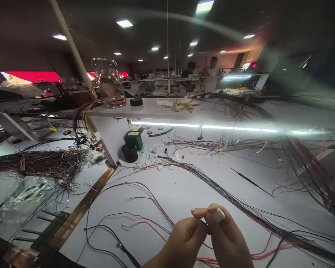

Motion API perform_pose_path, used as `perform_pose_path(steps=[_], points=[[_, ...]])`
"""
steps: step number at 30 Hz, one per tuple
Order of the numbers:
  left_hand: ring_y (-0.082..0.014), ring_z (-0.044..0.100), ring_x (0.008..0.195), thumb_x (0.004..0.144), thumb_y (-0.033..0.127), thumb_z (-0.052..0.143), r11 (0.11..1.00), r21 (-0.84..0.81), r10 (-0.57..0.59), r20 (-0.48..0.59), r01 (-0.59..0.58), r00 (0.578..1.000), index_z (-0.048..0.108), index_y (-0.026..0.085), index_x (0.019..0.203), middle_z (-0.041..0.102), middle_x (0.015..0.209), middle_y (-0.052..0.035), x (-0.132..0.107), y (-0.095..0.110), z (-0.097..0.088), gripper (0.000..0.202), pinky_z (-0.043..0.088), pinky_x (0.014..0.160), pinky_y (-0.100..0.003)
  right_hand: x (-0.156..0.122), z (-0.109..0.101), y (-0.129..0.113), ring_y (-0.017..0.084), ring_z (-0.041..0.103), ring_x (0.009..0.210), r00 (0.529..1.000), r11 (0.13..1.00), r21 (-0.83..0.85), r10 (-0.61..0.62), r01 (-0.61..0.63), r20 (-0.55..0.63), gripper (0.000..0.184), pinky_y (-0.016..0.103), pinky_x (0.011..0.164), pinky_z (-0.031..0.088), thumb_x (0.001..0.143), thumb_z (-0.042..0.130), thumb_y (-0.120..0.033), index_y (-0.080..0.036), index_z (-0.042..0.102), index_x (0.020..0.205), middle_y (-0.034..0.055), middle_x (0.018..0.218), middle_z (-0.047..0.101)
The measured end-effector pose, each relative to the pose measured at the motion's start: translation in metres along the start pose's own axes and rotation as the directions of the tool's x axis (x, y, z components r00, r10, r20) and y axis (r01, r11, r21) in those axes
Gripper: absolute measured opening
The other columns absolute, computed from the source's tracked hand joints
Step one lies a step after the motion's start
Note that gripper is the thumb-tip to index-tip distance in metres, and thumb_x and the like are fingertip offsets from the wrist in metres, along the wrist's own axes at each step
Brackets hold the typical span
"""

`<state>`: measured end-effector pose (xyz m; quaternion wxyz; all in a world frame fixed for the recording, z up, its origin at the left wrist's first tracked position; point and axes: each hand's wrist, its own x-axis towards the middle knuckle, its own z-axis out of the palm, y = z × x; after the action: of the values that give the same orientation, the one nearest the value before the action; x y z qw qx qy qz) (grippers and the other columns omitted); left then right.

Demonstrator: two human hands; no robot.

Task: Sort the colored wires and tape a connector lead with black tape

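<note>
1. pinching a small white connector [219, 214] between thumb and forefinger, the right hand [229, 234] is closed on it, over the tabletop [162, 190] near the lower edge of the view.
2. the left hand [185, 232] is curled inward, its fingertips at the right thumb; whether it grips anything between them, i cannot tell.
3. the 2 hands meet at the fingertips, while the wrists stand apart, with red wires [206, 259] showing in the gap.
4. the right thumb hides part of the connector, and any wire entering it cannot be made out.
5. both forearms are cut off by the bottom edge.
6. a long wire bundle [226, 194] slants past the hands and leaves at the right edge.
7. farther back, a black cup [130, 153] stands just beside a green box [134, 140]; the loose pieces near them are too small to name.
</note>
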<state>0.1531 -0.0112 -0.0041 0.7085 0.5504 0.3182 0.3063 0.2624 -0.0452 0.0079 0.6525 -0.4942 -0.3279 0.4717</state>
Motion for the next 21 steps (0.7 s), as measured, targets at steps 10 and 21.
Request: perform_pose_path(steps=[10,21], points=[[-0.0071,0.020,0.046,0.084,0.060,0.053,0.941,-0.239,-0.218,0.121,0.241,0.969,0.049,0.018,0.080,0.032,0.058,0.0067,-0.006,-0.003,-0.019,0.043,0.015,0.045,-0.024,0.004,0.000,0.013,0.014,0.052,0.068,0.969,0.943,0.244,0.193,-0.227,0.154,0.023,0.035,0.089,0.048,0.086,0.065,-0.045,-0.024,0.057,0.085,-0.0032,0.067,0.052],[-0.0072,0.039,0.049,0.081,0.050,0.061,0.968,-0.219,-0.132,-0.033,0.122,0.991,0.055,0.013,0.075,0.048,0.059,0.0028,-0.001,-0.022,-0.025,0.037,0.029,0.051,-0.023,0.024,-0.006,0.016,0.021,0.062,0.080,0.922,0.953,-0.039,0.301,-0.301,0.245,0.033,0.038,0.076,0.054,0.085,0.064,-0.047,-0.024,0.054,0.106,0.0028,0.083,0.062]])
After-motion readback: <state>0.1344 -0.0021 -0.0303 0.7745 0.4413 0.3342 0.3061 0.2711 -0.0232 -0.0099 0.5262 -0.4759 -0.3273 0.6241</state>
